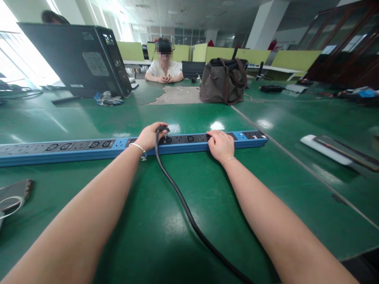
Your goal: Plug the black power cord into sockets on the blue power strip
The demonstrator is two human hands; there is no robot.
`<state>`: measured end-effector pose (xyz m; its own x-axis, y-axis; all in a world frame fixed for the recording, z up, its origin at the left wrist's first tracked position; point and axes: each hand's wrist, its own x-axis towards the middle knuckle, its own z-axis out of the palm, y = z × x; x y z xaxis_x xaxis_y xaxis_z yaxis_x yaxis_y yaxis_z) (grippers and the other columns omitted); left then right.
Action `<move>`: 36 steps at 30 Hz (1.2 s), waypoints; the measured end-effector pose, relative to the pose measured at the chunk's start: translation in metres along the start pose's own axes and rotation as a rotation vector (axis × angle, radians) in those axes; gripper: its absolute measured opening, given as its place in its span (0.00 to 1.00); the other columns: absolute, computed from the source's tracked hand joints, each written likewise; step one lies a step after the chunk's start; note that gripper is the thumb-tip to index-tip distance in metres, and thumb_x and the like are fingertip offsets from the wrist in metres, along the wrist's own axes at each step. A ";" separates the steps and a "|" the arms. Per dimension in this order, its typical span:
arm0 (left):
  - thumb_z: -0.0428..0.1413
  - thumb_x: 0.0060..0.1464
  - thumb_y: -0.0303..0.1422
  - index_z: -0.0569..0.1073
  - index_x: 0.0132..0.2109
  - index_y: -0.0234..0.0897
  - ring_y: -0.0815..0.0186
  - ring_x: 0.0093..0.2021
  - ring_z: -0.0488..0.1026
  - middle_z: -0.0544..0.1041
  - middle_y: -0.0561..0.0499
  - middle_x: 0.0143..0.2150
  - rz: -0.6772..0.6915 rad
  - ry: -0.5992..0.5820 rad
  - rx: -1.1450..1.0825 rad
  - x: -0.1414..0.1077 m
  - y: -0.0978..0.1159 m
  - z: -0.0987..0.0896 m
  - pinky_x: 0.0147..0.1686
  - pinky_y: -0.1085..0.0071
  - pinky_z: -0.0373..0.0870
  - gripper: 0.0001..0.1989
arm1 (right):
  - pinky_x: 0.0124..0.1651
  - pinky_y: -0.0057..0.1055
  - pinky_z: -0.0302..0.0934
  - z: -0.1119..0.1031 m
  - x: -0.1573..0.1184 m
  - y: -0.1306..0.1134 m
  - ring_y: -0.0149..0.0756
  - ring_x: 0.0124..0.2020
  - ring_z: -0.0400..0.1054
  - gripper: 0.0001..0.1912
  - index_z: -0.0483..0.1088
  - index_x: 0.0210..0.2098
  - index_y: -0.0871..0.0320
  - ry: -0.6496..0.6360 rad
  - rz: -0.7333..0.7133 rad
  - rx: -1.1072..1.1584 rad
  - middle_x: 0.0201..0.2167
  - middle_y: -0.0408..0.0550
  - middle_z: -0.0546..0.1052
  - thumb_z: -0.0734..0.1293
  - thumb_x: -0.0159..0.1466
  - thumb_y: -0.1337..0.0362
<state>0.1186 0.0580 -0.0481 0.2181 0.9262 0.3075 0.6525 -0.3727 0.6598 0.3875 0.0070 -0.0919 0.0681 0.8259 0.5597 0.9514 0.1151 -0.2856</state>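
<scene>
A long blue power strip (89, 151) with rows of black sockets lies across the green table. My left hand (150, 136) is closed round a black plug (164, 128) just above the sockets near the strip's middle; whether its pins touch a socket I cannot tell. From that plug a thick black cord (183, 201) runs down over the table towards me. Farther right, my right hand (220, 145) grips the power strip, its fingers bent over the top and the thumb at the near side.
At the back left stands a black computer case (77, 59) with gloves (108, 99) beside it. A brown bag (220, 81) sits at the back. Across the table sits another person (164, 71). A white and dark flat object (328, 150) lies right, a phone-like device (14, 193) left.
</scene>
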 end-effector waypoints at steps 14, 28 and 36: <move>0.50 0.54 0.36 0.73 0.49 0.39 0.61 0.48 0.74 0.80 0.48 0.48 0.016 0.088 0.083 -0.029 -0.025 -0.035 0.52 0.67 0.67 0.17 | 0.56 0.43 0.55 0.000 -0.001 0.000 0.42 0.55 0.66 0.20 0.76 0.45 0.52 0.006 -0.001 -0.005 0.51 0.46 0.77 0.55 0.63 0.66; 0.49 0.57 0.36 0.70 0.55 0.41 0.61 0.47 0.75 0.78 0.49 0.49 0.110 0.038 0.182 -0.029 -0.035 -0.022 0.52 0.65 0.68 0.19 | 0.55 0.45 0.56 -0.001 0.001 -0.002 0.43 0.54 0.68 0.19 0.77 0.44 0.52 0.018 0.024 0.016 0.49 0.46 0.78 0.56 0.61 0.67; 0.50 0.56 0.35 0.70 0.56 0.39 0.59 0.53 0.72 0.77 0.46 0.52 0.158 0.011 0.237 -0.033 -0.024 -0.022 0.55 0.60 0.66 0.21 | 0.55 0.46 0.57 0.001 0.001 0.000 0.44 0.54 0.68 0.19 0.77 0.44 0.52 0.031 0.005 0.005 0.49 0.46 0.78 0.57 0.61 0.67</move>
<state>0.0797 0.0355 -0.0592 0.3232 0.8568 0.4019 0.7628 -0.4872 0.4253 0.3876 0.0080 -0.0920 0.0822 0.8089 0.5822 0.9495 0.1138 -0.2922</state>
